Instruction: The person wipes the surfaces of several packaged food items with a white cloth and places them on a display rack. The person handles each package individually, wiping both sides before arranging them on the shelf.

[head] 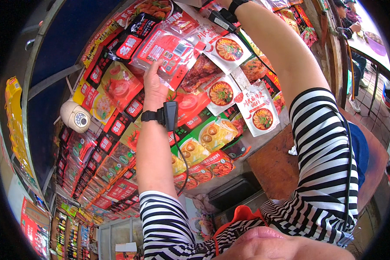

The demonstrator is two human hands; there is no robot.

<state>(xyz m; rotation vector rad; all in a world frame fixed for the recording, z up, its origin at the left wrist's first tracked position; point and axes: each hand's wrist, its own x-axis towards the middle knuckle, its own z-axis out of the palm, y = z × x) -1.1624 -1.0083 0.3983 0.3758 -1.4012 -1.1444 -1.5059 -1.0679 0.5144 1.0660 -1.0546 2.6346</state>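
My left hand grips a red plastic seasoning packet by its lower edge. The thumb lies over its printed back, which bears a barcode; the fingers are hidden behind it. A black-and-red packet hangs just left of it. At the top edge my right hand is mostly cut off by the frame, near the upper packets, so its fingers cannot be made out. White seasoning packets with a noodle-bowl picture hang below my right forearm. Tomato packets hang left of my left wrist.
A white dome security camera juts out at left. Green mushroom packets hang lower in the display. A brown wooden tabletop lies to the right. Beyond a wooden post, people sit by a table with a purple basin.
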